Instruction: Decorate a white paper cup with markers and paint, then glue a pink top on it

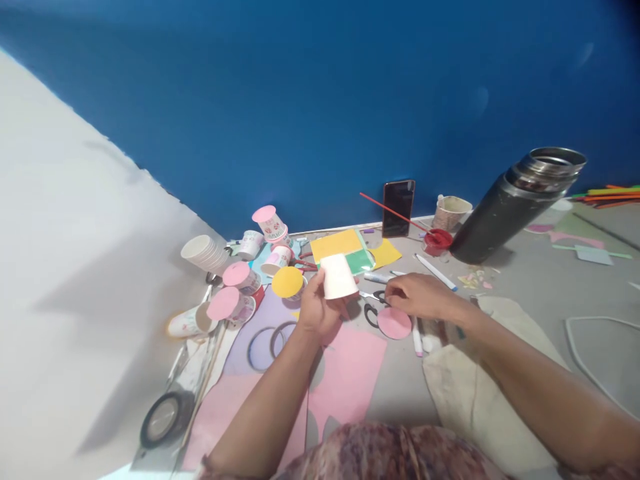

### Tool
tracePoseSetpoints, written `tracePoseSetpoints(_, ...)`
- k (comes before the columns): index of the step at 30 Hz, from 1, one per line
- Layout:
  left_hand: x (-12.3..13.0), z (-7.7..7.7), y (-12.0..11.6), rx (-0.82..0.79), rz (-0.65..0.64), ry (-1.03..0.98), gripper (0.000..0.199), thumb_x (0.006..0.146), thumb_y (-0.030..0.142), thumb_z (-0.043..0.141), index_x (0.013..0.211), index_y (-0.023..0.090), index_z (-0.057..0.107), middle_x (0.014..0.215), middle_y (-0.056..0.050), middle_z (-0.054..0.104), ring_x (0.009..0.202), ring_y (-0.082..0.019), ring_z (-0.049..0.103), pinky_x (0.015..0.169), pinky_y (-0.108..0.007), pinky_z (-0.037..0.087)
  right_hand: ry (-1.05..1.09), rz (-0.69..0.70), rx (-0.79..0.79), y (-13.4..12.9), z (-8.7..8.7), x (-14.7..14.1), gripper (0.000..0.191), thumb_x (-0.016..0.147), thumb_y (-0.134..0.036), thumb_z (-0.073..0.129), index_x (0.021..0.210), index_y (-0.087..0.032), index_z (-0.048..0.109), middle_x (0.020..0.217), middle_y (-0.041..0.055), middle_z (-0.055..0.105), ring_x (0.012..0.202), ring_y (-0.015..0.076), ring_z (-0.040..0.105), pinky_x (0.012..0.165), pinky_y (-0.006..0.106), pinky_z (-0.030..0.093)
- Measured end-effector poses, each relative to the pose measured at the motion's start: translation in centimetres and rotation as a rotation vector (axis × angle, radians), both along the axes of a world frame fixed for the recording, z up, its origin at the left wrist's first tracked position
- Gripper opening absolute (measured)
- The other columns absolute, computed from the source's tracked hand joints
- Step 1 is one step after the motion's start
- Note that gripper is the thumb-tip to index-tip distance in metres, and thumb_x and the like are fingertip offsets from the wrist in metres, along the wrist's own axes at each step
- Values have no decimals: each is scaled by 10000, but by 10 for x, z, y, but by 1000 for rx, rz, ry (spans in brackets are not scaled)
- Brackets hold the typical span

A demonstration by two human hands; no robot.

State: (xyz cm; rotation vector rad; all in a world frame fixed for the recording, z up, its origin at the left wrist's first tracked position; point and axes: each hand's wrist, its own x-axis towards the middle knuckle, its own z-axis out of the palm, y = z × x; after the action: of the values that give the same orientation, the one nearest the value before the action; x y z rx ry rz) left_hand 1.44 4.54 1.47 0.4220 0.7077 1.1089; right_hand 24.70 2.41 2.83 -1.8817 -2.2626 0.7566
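My left hand [320, 307] is wrapped around a plain white paper cup [339, 277], held upside down above the table. Over the tabletop to its right, my right hand [413, 297] has bent fingers drawn together beside the black handles of a pair of scissors [371, 315]. Its fingertips are partly hidden, so whether anything is between them does not show. Just below that hand lies a pink paper disc [395, 323], overlapping the scissors. Several markers lie around it, one white and blue marker [436, 272] behind.
Decorated cups with pink tops [231, 305], a yellow-topped cup [289, 283] and a stack of white cups [203, 253] stand left. A dark flask [510, 210], a red paint pot [438, 241] with a brush and a phone [399, 208] stand behind. Pink paper [345, 373] lies in front.
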Motion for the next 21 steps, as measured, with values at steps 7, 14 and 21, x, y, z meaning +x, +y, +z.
tracePoseSetpoints(7,-5,38,-2,28,-31,21,477,988,422,637,1380,150,640,951,-72,802,806,-265,804,659,-361,653,-52,76,-88,-1,2,3,212,902,-360,625,826,-271,801,938,70,823,834,268,713,629,320,320)
tracePoseSetpoints(14,-37,57,-22,60,-20,66,525,987,400,634,1473,204,605,1075,-102,828,890,-321,825,758,-428,675,57,78,-114,-5,3,6,199,787,-304,739,608,-246,673,678,32,715,651,208,623,609,309,304)
tracePoseSetpoints(21,-66,37,-52,-48,3,18,567,934,456,684,1450,223,637,1125,-124,830,989,-342,820,790,-424,682,366,-138,37,10,-8,9,246,874,-378,619,709,-212,693,720,15,723,664,170,616,615,286,410)
